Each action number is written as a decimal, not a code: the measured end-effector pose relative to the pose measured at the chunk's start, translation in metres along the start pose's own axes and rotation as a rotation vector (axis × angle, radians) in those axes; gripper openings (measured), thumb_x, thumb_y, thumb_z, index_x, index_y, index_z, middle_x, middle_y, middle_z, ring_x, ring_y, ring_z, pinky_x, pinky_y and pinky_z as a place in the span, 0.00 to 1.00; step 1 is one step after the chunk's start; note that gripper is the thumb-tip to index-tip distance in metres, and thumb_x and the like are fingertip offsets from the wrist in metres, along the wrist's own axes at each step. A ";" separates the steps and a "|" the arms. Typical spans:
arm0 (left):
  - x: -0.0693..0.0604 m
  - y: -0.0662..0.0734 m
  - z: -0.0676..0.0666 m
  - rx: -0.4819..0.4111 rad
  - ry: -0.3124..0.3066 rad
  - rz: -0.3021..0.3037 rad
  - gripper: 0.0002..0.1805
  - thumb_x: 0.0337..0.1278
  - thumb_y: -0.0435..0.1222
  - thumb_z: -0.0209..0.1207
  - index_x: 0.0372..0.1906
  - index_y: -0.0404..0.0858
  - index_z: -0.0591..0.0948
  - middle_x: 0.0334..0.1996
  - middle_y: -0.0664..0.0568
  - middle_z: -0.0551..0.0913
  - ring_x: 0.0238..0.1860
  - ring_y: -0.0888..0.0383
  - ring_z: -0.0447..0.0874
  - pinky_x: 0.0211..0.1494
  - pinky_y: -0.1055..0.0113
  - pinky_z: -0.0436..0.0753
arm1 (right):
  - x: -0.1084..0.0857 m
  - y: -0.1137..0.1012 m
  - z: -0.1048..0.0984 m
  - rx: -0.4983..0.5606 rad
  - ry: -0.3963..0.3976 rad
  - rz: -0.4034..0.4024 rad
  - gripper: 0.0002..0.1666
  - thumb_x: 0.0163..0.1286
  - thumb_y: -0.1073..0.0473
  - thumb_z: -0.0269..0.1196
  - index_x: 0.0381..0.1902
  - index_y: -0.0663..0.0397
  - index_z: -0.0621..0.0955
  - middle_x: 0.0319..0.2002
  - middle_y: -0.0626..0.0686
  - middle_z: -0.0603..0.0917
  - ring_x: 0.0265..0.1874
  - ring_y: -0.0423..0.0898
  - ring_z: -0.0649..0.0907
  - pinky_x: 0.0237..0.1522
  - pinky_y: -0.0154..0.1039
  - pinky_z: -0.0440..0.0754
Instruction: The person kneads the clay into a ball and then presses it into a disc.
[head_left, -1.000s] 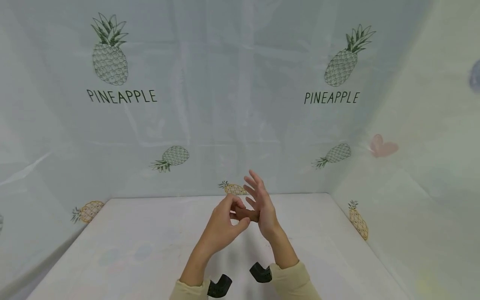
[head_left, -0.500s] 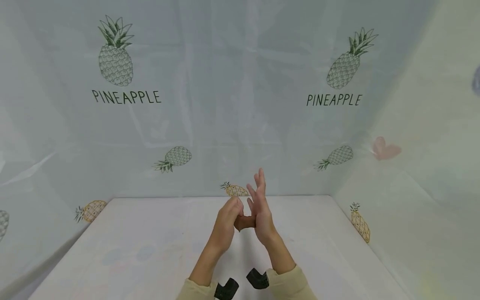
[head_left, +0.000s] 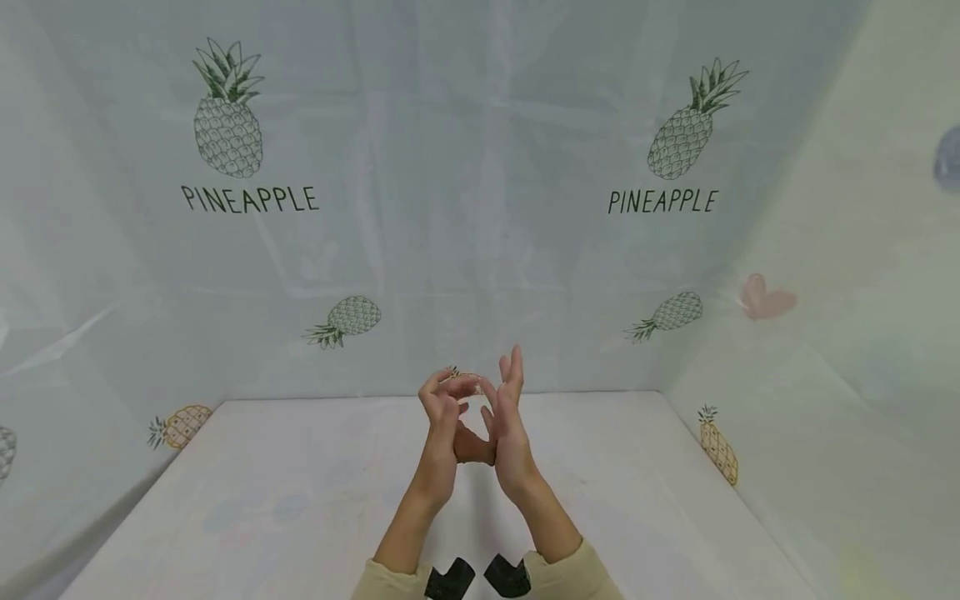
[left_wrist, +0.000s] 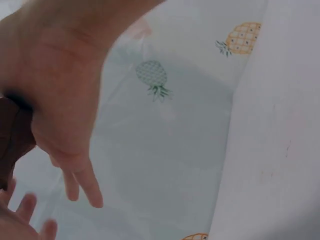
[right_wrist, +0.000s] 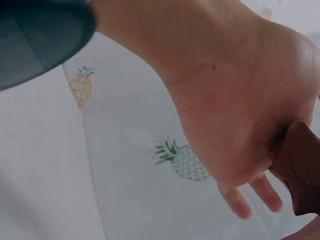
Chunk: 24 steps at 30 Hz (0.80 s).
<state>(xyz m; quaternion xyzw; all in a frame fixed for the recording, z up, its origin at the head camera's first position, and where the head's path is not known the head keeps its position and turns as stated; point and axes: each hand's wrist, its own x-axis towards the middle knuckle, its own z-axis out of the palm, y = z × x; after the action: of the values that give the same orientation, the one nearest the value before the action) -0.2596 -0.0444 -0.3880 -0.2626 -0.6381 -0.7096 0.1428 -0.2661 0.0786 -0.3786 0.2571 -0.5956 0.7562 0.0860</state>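
Observation:
A creased brown lump of modelling clay (head_left: 474, 447) sits between my two palms, above the white tabletop. My left hand (head_left: 437, 442) presses it from one side, its fingers bent loosely and reaching toward the other hand. On the opposite side my right hand (head_left: 512, 446) touches the clay with its palm, fingers pointing up. In the left wrist view the clay (left_wrist: 14, 137) lies against the right palm, with left fingertips (left_wrist: 27, 205) below. The right wrist view shows the clay (right_wrist: 302, 167) against the left palm. Part of the lump is hidden by the hands.
A white tabletop (head_left: 300, 492) lies under the hands. Pale sheeting printed with pineapples (head_left: 228, 137) hangs behind and along the sides. Black angular mounts (head_left: 450, 579) sit on both wrists. A dark teal shape (right_wrist: 40, 40) fills a corner of the right wrist view.
The left hand has turned from curling its fingers round the clay to pressing it with its palm. The clay has shifted slightly left and down, and the right hand has moved slightly left.

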 end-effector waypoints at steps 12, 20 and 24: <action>0.000 -0.002 -0.004 0.027 0.096 0.035 0.38 0.81 0.63 0.24 0.87 0.60 0.33 0.85 0.64 0.28 0.83 0.53 0.22 0.76 0.27 0.31 | -0.015 -0.016 0.021 -0.039 -0.103 0.190 0.36 0.86 0.30 0.24 0.84 0.19 0.28 0.37 0.52 0.81 0.45 0.49 0.77 0.79 0.54 0.58; -0.008 0.015 0.012 -0.086 -0.149 0.126 0.35 0.84 0.59 0.19 0.85 0.61 0.25 0.85 0.63 0.22 0.84 0.54 0.14 0.74 0.21 0.27 | -0.014 -0.029 0.013 0.117 0.101 0.003 0.36 0.87 0.33 0.27 0.87 0.23 0.36 0.86 0.41 0.36 0.85 0.54 0.47 0.81 0.66 0.34; -0.014 0.028 0.021 -0.160 -0.214 0.233 0.35 0.86 0.56 0.17 0.85 0.56 0.23 0.85 0.60 0.21 0.84 0.53 0.15 0.79 0.32 0.28 | -0.010 -0.029 0.002 0.115 0.134 -0.057 0.37 0.87 0.35 0.26 0.87 0.27 0.36 0.87 0.45 0.37 0.85 0.57 0.48 0.80 0.69 0.33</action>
<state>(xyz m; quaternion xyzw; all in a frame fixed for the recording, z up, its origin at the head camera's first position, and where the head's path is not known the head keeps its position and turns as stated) -0.2291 -0.0299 -0.3719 -0.4191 -0.5565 -0.7047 0.1340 -0.2448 0.0868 -0.3586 0.2274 -0.5365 0.8019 0.1320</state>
